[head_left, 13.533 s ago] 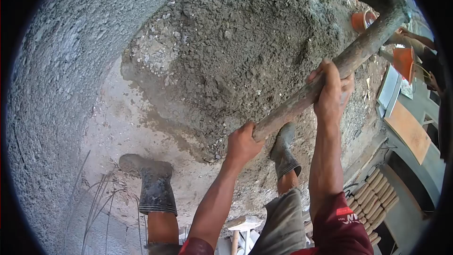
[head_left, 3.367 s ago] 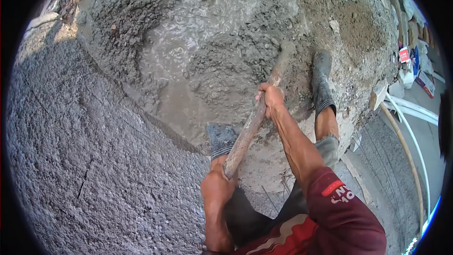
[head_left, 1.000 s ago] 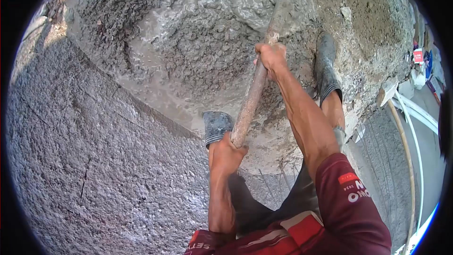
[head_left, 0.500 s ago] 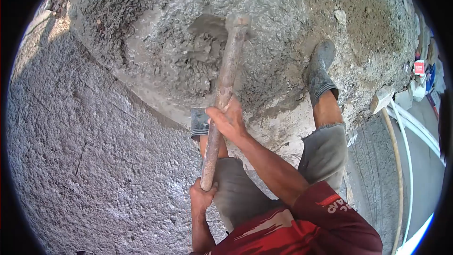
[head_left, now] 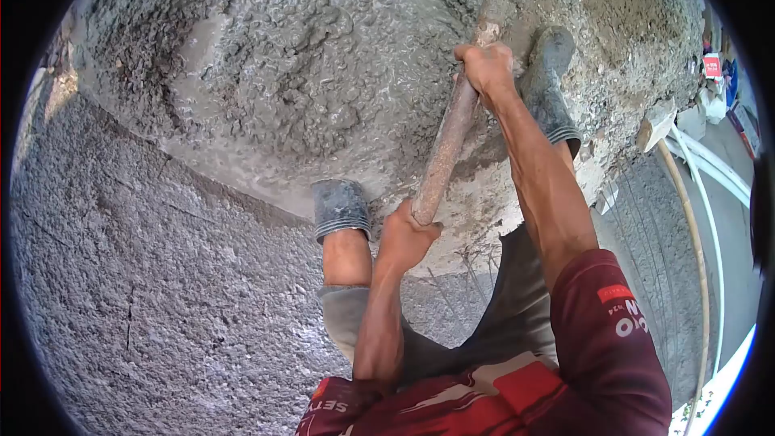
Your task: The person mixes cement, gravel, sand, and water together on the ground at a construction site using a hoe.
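A long, rough wooden handle (head_left: 452,133) slants from the middle of the view up to the right. My left hand (head_left: 406,236) is closed round its lower end. Further up the handle, my right hand (head_left: 489,69) grips it near the right boot. The far end of the handle reaches the top edge of the view, and whatever tool head it bears cannot be made out. Wet grey mortar (head_left: 299,73) spreads in a lumpy heap beyond my hands.
Grey rubber boots stand at the mortar's edge, one at the left (head_left: 341,208) and one at the right (head_left: 552,85). A rough grey wall (head_left: 161,274) fills the lower left. White pipes (head_left: 710,165), a wooden pole (head_left: 693,242) and a stone block (head_left: 655,125) lie at the right.
Both hands and the handle have moved up and to the right. The handle now leans further right, its far end away from the hollow in the mortar.
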Tool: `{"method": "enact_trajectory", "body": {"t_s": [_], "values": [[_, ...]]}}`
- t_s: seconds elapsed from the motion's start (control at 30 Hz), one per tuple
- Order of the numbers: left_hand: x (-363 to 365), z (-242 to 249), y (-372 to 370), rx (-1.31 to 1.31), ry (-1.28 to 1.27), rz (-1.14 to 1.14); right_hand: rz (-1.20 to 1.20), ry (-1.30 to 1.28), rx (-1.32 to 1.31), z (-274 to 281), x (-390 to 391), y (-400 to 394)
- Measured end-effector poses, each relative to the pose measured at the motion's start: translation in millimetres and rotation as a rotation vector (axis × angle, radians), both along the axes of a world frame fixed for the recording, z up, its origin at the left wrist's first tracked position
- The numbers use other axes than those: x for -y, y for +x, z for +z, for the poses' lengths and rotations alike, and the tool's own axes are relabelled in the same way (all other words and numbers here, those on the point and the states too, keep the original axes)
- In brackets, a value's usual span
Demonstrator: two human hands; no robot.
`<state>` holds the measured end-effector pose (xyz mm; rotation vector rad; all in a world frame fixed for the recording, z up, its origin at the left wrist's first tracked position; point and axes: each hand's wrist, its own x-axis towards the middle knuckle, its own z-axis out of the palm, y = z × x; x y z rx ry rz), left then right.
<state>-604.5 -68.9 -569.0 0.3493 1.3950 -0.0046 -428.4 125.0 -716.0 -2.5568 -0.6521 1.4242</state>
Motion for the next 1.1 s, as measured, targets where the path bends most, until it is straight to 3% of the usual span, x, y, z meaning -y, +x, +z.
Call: {"method": "enact_trajectory", "body": {"t_s": [0.07, 0.2, 0.3, 0.37, 0.47, 0.53, 0.57, 0.67, 0.77, 0.83, 0.9, 0.97, 1.1], "values": [[19.1, 24.1, -46.2, -0.116, 0.046, -0.165, -0.153, -0.100, -0.052, 19.7, 32.5, -36.9], [32.0, 84.2, -131.7, -0.250, 0.048, -0.220, -0.286, -0.070, -0.176, 50.7, 89.0, -130.7], [78.5, 128.3, -173.0, -0.300, -0.089, -0.051, -0.008, -0.120, -0.202, 64.9, 129.7, -201.9], [93.3, 161.1, -182.3, -0.429, -0.233, -0.088, 0.068, -0.139, -0.253, 89.2, 158.0, -237.4], [133.9, 178.0, -178.3, -0.501, -0.171, -0.111, 0.110, -0.067, -0.363, 117.4, 179.6, -246.6], [132.6, 168.9, -157.1, -0.524, -0.135, -0.133, 0.085, -0.036, -0.420, 119.0, 179.2, -227.4], [115.7, 166.9, -144.2, -0.539, -0.096, -0.172, -0.039, -0.056, -0.471, 135.4, 149.9, -208.4], [62.8, 99.6, -92.2, -0.386, 0.054, -0.018, -0.218, 0.104, -0.449, 133.4, 65.4, -138.7], [4.8, 7.2, -26.0, -0.235, 0.231, -0.102, -0.215, 0.232, -0.237, 86.5, -14.1, -50.2], [-15.5, -16.0, 13.8, -0.213, 0.294, -0.128, -0.223, 0.155, -0.213, 46.5, -45.0, 4.9], [-17.0, -32.3, 33.3, -0.143, 0.227, -0.209, -0.219, 0.074, -0.110, 21.8, -17.5, 16.4], [0.7, -22.8, 18.5, -0.168, 0.200, -0.250, -0.246, 0.009, -0.011, 6.1, 1.3, 16.7], [-4.7, 31.5, -73.5, -0.276, 0.152, -0.524, -0.542, -0.049, -0.159, 31.6, 56.5, -37.4]]}}
